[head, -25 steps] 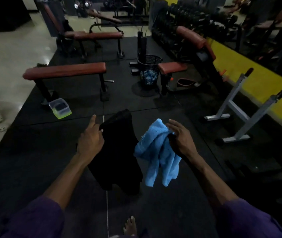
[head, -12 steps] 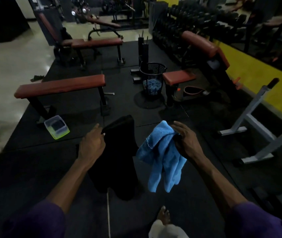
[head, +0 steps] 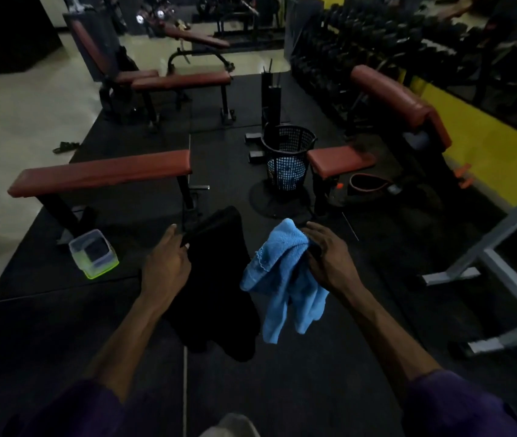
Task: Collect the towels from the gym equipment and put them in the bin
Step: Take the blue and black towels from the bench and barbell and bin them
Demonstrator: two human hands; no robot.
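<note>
The black mesh bin (head: 287, 156) stands upright on the dark floor mat (head: 61, 326) just above the middle of the frame, its open mouth facing up and something pale blue showing through the lower mesh, likely a towel already inside. It sits straight ahead of both hands, slightly right of centre, with a red padded seat (head: 339, 159) touching or just beside its right flank and a long red flat bench (head: 99, 175) well apart to the left. Below it in the frame, the right hand (head: 329, 260) is closed around the gathered top of a blue towel (head: 282, 279), which hangs down in loose folds with its long axis vertical. The left hand (head: 169, 266) pinches the upper edge of a black towel (head: 219, 294) that also hangs straight down, hard to make out against the mat. Neither towel touches the floor as far as can be seen. The right hand lies more nearly in line with the bin and looks a little nearer, so the blue towel would probably go in first; clear mat lies between hands and bin.
</note>
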